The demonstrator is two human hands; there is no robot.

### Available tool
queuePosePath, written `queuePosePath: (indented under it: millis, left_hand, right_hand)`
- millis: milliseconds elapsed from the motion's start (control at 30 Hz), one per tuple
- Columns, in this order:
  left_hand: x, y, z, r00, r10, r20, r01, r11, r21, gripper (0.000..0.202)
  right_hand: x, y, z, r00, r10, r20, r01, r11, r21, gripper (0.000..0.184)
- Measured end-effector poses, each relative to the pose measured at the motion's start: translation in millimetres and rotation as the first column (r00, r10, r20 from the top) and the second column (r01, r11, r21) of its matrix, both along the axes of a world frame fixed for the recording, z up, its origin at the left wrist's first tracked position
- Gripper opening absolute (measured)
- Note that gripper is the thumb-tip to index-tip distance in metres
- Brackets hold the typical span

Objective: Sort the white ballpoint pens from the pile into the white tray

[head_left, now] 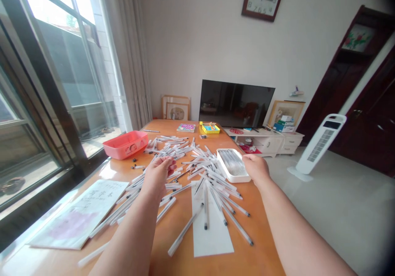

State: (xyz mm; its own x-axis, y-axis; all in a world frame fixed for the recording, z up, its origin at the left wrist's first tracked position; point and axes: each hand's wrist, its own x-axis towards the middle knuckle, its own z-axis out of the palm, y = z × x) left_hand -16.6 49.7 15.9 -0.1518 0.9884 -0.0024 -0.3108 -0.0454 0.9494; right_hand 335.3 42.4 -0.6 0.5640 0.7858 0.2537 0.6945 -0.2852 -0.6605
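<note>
A wooden table (182,259) is strewn with several white pens (197,164), some lying on a white sheet of paper (211,235). My right hand (256,168) grips the near edge of a white rectangular box (233,164) that holds pens. My left hand (159,175) hovers over the pen pile, palm turned inward, fingers curled with their tips together; what they hold, if anything, I cannot make out.
A pink plastic basket (126,144) stands at the table's left. A printed booklet (82,214) lies at the near left. A book (186,127) and a yellow box (210,128) sit at the far end. Beyond are a TV (236,104) and a white tower fan (319,146).
</note>
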Motion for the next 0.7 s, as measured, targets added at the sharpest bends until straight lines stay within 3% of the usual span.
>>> queuePosePath:
  millis: [67, 167, 267, 367, 467, 567, 700]
  left_hand:
    - [-6.3, 1.7, 1.5, 0.999, 0.049, -0.002, -0.049, 0.999, 0.006, 0.036]
    - [-13.5, 5.1, -1.0, 0.993, 0.094, -0.069, -0.094, 0.996, 0.007, 0.036]
    - [-18.6, 9.7, -8.3, 0.976, 0.126, -0.180, -0.124, 0.992, 0.020, 0.037]
    - [-22.0, 14.2, -17.0, 0.928, 0.146, -0.342, -0.132, 0.989, 0.063, 0.033]
    - [-22.9, 16.7, -24.0, 0.849, 0.157, -0.504, -0.127, 0.987, 0.093, 0.024]
    - [-21.0, 16.8, -28.3, 0.687, 0.133, -0.714, -0.079, 0.991, 0.108, 0.014]
    - [-15.6, 15.4, -31.2, 0.318, 0.085, -0.944, -0.022, 0.996, 0.082, 0.012]
  right_hand:
    - [-15.7, -10.1, 6.0, 0.999, 0.031, -0.043, -0.028, 0.997, 0.069, 0.040]
    - [-45.9, -29.3, 18.4, 0.960, 0.166, -0.224, -0.099, 0.955, 0.280, 0.038]
    - [-76.0, -47.6, 25.7, 0.911, 0.258, -0.321, -0.142, 0.929, 0.343, 0.034]
    - [-97.9, -58.0, 18.0, 0.880, 0.318, -0.354, -0.186, 0.914, 0.360, 0.034]
    - [-108.6, -61.1, 0.5, 0.901, 0.324, -0.287, -0.212, 0.909, 0.360, 0.035]
    - [-110.4, -61.7, -12.3, 0.921, 0.332, -0.203, -0.260, 0.913, 0.315, 0.033]
    - [-108.0, -60.9, -14.9, 0.935, 0.320, -0.150, -0.268, 0.919, 0.290, 0.031]
